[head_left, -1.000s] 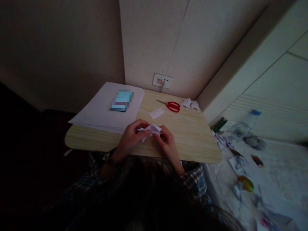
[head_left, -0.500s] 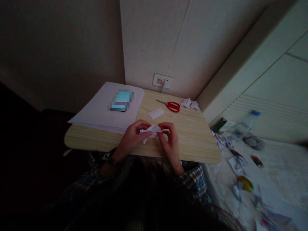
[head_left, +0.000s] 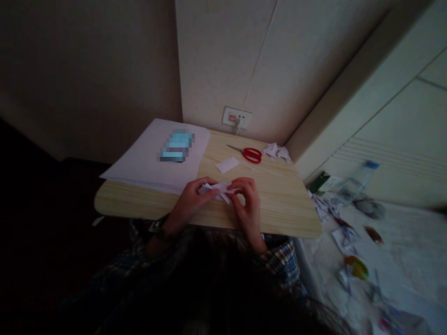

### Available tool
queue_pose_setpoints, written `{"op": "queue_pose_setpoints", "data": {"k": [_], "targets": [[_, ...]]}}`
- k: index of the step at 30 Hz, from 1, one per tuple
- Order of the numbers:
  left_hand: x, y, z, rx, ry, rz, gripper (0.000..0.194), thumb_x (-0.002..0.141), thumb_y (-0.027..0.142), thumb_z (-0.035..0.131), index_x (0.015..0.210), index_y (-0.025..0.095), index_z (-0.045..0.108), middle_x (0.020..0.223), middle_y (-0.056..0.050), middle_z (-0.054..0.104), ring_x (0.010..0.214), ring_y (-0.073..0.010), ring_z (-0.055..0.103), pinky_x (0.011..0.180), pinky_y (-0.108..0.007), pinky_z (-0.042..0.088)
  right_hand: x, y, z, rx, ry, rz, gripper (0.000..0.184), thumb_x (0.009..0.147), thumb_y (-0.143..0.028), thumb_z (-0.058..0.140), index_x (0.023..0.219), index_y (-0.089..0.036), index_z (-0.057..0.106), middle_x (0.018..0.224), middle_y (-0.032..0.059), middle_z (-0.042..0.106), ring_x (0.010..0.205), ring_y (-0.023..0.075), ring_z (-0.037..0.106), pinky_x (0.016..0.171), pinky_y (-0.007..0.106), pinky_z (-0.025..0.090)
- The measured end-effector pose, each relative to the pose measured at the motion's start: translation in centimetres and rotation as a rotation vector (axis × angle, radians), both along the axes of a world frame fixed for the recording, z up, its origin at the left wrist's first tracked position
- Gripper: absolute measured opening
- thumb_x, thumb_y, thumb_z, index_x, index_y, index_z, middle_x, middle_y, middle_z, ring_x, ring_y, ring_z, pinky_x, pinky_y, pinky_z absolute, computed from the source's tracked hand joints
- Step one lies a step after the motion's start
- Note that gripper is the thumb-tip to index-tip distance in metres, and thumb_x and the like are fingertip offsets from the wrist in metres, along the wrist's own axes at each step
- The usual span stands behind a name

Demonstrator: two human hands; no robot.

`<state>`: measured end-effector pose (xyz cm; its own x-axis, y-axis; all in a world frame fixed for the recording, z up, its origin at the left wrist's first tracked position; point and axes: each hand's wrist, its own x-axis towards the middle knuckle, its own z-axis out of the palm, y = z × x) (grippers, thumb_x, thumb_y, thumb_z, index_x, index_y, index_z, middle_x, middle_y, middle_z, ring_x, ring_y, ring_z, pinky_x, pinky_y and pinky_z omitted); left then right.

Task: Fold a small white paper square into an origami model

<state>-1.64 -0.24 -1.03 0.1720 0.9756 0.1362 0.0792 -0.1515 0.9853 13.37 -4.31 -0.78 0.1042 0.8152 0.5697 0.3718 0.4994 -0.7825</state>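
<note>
My left hand (head_left: 190, 200) and my right hand (head_left: 247, 204) both pinch a small folded white paper piece (head_left: 217, 190) just above the near middle of a light wooden table (head_left: 279, 204). The left fingers grip its left end, the right fingers its right end. The paper lies flat and low between the two hands. Dark hair at the bottom of the view hides my forearms and plaid sleeves in part.
A stack of white sheets (head_left: 146, 160) with a blurred blue item covers the table's left. Red scissors (head_left: 250, 154), a small paper rectangle (head_left: 227, 164) and folded paper pieces (head_left: 276, 151) lie farther back. A wall socket (head_left: 236, 117) sits behind. Paper scraps and a bottle (head_left: 354, 184) litter the bed at right.
The folded paper has been turned and flattened between my hands. My right hand has shifted up and slightly right along its edge; the left hand has stayed nearly in place.
</note>
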Motion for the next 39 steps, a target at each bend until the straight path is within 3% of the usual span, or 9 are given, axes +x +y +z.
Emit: {"op": "queue_pose_setpoints", "data": {"k": [16,21,29,34,39], "targets": [[0.0,-0.2,0.5,-0.034,-0.057,0.018,0.027,0.065,0.035,0.072,0.083,0.017,0.065,0.079,0.0,0.067,0.078,-0.0189,0.061,0.07,-0.027,0.049,0.1,-0.1,0.1,-0.021,-0.027,-0.055,0.008,0.081,-0.019,0.062,0.075,-0.024,0.063,0.09,0.003,0.056,0.091,0.0181,0.055,0.075,0.031,0.048],[0.0,-0.4,1.0,0.031,-0.007,0.041,0.022,0.065,0.03,0.07,0.082,0.018,0.065,0.082,0.0,0.067,0.077,-0.0181,0.06,0.07,-0.027,0.047,0.0,-0.1,0.1,-0.03,0.0,-0.05,0.01,0.082,-0.019,0.061,0.072,-0.022,0.061,0.088,0.0029,0.059,0.088,0.0179,0.057,0.076,0.031,0.048],[0.1,-0.5,1.2,0.089,0.01,-0.017,0.02,0.066,0.028,0.067,0.083,0.018,0.063,0.085,-0.002,0.067,0.078,-0.0176,0.06,0.068,-0.026,0.048,-0.3,-0.2,-0.2,-0.187,0.105,-0.03,0.005,0.083,-0.022,0.058,0.079,-0.021,0.059,0.08,0.0009,0.064,0.075,0.0153,0.059,0.071,0.029,0.048],[0.1,-0.6,1.0,0.107,0.055,-0.041,0.022,0.069,0.027,0.064,0.089,0.019,0.063,0.082,0.0,0.064,0.073,-0.0158,0.057,0.063,-0.024,0.046,-0.3,-0.2,-0.3,-0.178,0.1,-0.027,0.009,0.084,-0.023,0.058,0.075,-0.021,0.057,0.076,0.0,0.062,0.073,0.0147,0.057,0.069,0.028,0.047],[0.1,-0.5,0.7,0.108,0.03,-0.061,0.024,0.069,0.027,0.065,0.091,0.019,0.062,0.092,-0.002,0.065,0.083,-0.018,0.06,0.07,-0.026,0.048,-0.1,-0.1,-0.5,-0.18,0.113,-0.038,0.007,0.084,-0.023,0.057,0.077,-0.021,0.057,0.075,-0.0008,0.061,0.071,0.0143,0.057,0.068,0.027,0.047]]}}
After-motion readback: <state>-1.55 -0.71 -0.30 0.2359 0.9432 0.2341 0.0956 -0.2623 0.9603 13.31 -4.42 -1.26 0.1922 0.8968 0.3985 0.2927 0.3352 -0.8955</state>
